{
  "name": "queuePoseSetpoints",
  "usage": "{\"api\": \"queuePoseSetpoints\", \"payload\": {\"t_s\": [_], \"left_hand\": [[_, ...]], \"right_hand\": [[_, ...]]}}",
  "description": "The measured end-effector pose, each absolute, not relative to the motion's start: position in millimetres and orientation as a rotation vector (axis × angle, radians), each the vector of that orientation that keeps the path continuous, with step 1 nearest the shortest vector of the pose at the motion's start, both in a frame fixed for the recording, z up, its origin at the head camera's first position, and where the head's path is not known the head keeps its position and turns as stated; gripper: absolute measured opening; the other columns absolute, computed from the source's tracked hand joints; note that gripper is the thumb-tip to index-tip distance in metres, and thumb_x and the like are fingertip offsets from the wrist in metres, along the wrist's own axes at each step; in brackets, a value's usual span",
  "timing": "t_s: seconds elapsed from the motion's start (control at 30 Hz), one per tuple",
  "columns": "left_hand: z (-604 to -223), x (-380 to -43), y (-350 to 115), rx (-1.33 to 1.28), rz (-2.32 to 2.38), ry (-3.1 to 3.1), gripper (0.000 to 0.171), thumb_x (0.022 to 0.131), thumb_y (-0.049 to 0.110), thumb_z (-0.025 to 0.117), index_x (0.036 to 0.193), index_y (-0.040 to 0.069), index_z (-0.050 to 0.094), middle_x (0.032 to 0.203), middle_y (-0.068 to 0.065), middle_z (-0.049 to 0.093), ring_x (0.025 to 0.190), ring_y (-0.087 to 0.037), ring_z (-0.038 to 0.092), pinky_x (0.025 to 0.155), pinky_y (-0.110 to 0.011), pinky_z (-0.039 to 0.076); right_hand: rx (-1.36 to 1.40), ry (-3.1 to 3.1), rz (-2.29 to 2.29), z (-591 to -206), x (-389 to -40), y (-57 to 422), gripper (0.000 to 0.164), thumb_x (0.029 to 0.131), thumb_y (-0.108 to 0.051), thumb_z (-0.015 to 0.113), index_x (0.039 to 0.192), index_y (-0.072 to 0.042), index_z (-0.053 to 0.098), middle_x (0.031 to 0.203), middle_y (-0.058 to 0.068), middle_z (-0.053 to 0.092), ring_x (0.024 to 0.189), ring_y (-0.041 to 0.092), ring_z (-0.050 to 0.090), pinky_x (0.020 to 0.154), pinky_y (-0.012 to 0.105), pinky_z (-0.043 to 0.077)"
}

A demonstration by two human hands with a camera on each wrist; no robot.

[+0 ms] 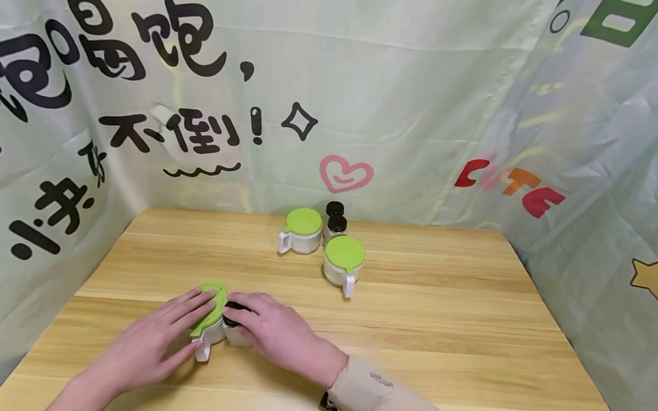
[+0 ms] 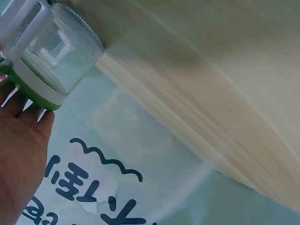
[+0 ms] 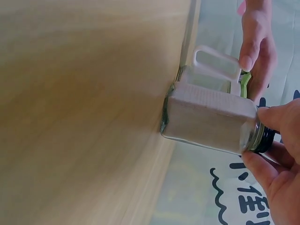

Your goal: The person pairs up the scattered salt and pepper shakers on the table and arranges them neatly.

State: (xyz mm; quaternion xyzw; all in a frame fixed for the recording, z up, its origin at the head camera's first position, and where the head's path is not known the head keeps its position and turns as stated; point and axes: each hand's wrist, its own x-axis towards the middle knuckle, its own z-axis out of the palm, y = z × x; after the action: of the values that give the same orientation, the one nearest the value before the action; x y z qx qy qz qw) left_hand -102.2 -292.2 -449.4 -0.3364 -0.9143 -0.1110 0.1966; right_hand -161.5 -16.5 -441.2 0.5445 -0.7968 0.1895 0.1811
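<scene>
Near the table's front left, a clear glass seasoning jar with a green lid point(image 1: 210, 315) and a white handle stands upright. My left hand point(image 1: 153, 340) grips it by the lid, fingers across the top and thumb beside the handle point(image 3: 216, 62). Directly to its right is a square glass spice bottle point(image 3: 211, 117) filled with pale powder. Its black cap point(image 3: 266, 139) is pinched between the thumb and fingers of my right hand point(image 1: 280, 332). In the right wrist view the bottle's base is at the tabletop, close beside the green-lidded jar.
At the back of the wooden table point(image 1: 441, 328) stand two more green-lidded jars, one on the left point(image 1: 303, 223) and one nearer point(image 1: 344, 254). Two black-capped bottles point(image 1: 336, 224) stand between them. A printed cloth point(image 1: 416, 110) hangs along the back and sides.
</scene>
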Motion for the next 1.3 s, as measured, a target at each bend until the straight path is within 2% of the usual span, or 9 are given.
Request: {"api": "queuePoseSetpoints", "payload": {"t_s": [0.23, 0.6, 1.13, 1.3], "left_hand": [[-449.6, -93.4, -301.6, -0.917, -0.316, -2.561, 0.074, 0.087, 0.025, 0.08, 0.154, 0.011, 0.052, 0.158, -0.007, 0.05, 0.145, -0.032, 0.045, 0.127, -0.019, 0.011], [-451.9, -76.7, -316.3, -0.831, -0.276, -2.644, 0.076, 0.086, 0.026, 0.079, 0.155, 0.011, 0.05, 0.16, -0.007, 0.048, 0.151, -0.028, 0.038, 0.127, -0.018, 0.008], [-450.5, -68.8, -328.3, -0.79, -0.26, -2.651, 0.078, 0.083, 0.025, 0.082, 0.153, 0.011, 0.053, 0.16, -0.006, 0.048, 0.154, -0.022, 0.033, 0.126, -0.016, 0.008], [-448.3, -68.5, -328.3, -0.799, -0.254, -2.64, 0.077, 0.083, 0.025, 0.081, 0.153, 0.01, 0.053, 0.159, -0.007, 0.049, 0.154, -0.021, 0.033, 0.126, -0.017, 0.01]], "right_hand": [[1.538, -2.251, 0.518, -441.3, -157.4, -27.9, 0.038, 0.101, -0.017, 0.069, 0.139, -0.013, 0.066, 0.148, 0.008, 0.059, 0.13, 0.019, 0.061, 0.11, 0.023, 0.047], [1.547, -2.276, 0.528, -438.8, -151.7, -44.5, 0.037, 0.101, -0.017, 0.07, 0.138, -0.015, 0.067, 0.149, 0.005, 0.058, 0.131, 0.018, 0.06, 0.113, 0.024, 0.045], [1.562, -2.294, 0.466, -434.5, -148.8, -60.2, 0.036, 0.103, -0.02, 0.068, 0.139, -0.017, 0.067, 0.149, 0.002, 0.058, 0.132, 0.015, 0.059, 0.112, 0.022, 0.044], [1.573, -2.321, 0.432, -432.7, -148.8, -60.2, 0.04, 0.104, -0.028, 0.066, 0.142, -0.017, 0.065, 0.151, 0.003, 0.056, 0.135, 0.016, 0.057, 0.115, 0.022, 0.042]]}}
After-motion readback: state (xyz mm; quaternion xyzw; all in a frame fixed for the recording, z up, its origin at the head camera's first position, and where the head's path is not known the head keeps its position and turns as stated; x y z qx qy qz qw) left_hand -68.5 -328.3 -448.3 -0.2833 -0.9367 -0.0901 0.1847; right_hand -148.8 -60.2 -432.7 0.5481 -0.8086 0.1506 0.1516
